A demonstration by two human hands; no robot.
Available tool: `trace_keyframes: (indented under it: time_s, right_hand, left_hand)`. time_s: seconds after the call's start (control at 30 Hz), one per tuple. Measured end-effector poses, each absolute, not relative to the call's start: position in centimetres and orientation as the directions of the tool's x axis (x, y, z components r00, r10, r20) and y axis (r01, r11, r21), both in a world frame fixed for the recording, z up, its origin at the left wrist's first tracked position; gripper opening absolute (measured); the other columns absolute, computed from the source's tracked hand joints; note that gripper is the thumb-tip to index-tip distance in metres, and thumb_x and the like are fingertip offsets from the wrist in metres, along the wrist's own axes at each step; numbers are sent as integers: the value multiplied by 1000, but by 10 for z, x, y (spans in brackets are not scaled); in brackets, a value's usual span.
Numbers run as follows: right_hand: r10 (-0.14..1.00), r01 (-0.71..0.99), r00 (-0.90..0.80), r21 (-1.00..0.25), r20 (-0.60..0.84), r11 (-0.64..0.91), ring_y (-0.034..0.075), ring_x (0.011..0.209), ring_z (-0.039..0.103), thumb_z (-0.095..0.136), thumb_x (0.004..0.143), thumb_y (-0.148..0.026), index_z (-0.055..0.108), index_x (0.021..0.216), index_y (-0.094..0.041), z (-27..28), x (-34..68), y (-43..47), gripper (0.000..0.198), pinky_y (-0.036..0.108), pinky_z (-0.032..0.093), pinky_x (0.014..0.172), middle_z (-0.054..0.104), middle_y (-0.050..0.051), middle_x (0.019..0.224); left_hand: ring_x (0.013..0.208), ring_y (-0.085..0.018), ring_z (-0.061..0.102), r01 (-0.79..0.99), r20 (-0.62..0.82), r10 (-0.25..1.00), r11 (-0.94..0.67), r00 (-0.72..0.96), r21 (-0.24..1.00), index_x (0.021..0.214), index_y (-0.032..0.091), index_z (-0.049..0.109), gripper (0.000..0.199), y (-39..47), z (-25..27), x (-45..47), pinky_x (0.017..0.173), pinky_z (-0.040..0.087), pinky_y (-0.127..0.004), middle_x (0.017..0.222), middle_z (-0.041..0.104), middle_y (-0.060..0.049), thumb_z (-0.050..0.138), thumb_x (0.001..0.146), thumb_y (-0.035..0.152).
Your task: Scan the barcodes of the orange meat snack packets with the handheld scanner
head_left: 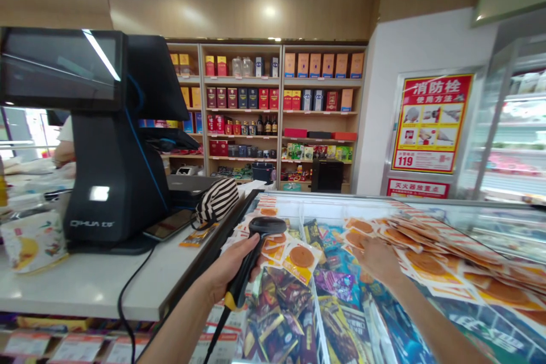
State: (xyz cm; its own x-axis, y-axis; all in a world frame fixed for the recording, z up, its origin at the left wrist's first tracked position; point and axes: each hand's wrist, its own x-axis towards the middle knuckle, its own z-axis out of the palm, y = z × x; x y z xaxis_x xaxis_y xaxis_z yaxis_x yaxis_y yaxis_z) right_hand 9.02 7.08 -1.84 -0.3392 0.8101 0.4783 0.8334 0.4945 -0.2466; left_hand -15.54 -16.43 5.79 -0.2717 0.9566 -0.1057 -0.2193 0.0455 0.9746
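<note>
My left hand (239, 259) is wrapped round the handle of a black barcode scanner (249, 259) with a yellow base, its cord trailing down toward me. The scanner's head is above a few flat packets (301, 257) showing a round, orange-brown disc. To the right, my right hand (377, 259) is over the left end of a spread of similar packets (426, 261). Its fingertips are at one packet (357, 237), but they are blurred, so I cannot see whether they grip it. Both hands are above a glass-topped freezer with colourful wrapped goods (281, 313) inside.
On the left, a white counter (111, 287) bears a black checkout terminal (115, 176), a phone (168, 226), a striped pouch (218, 202) and a patterned paper container (32, 242). Stocked shelves (243, 81) stand behind. Part of another person (65, 145) shows at far left.
</note>
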Motion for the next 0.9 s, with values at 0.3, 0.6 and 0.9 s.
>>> trace_keyframes:
  time_s: [0.3, 0.6, 0.9]
  right_hand:
    - [579, 534, -728, -226, 366, 814, 20, 113, 34, 44, 67, -33, 45, 113, -17, -21, 37, 23, 48, 34, 21, 93, 42, 10, 121]
    - [547, 472, -793, -297, 268, 830, 25, 106, 38, 50, 60, -48, 41, 115, -21, -22, 11, -12, 62, 35, 26, 88, 43, 9, 118]
    - [673, 635, -692, -223, 260, 739, 31, 111, 30, 53, 54, -53, 33, 120, -24, -29, -1, -7, 74, 44, 22, 87, 35, 12, 124]
  left_hand:
    - [38, -5, 43, -225, -130, 947, 64, -294, 972, 68, 15, 45, 34, -174, 56, -157, 37, 30, -16, 51, 49, 3, 49, 66, 48]
    - [38, -5, 42, -264, -157, 946, 80, -285, 961, 73, 15, 46, 31, -174, 54, -160, 36, 29, -16, 51, 50, 3, 49, 67, 46]
    - [36, -4, 40, -206, -126, 930, 56, -344, 977, 66, 15, 44, 32, -169, 56, -148, 36, 28, -15, 50, 48, 3, 48, 67, 47]
